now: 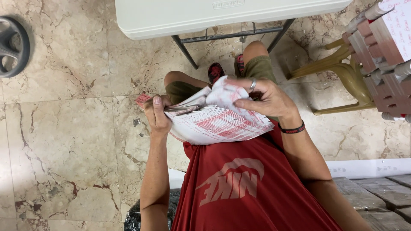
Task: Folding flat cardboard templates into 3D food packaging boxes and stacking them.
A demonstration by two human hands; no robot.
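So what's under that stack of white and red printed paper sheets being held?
Under the stack of white and red printed paper sheets show a red shirt and olive shorts. The left hand grips its edge; the right hand bends sheets up. The lap beneath is covered.

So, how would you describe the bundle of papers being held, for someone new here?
Below the white folding table, above the red shirt, both hands grip a thick stack of papers. It is white with red printed grids, curled at the top, unlike the wrapped bundles stacked right.

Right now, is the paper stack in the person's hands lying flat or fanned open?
Fanned open: the left hand grips the paper stack while the right hand curls sheets upward.
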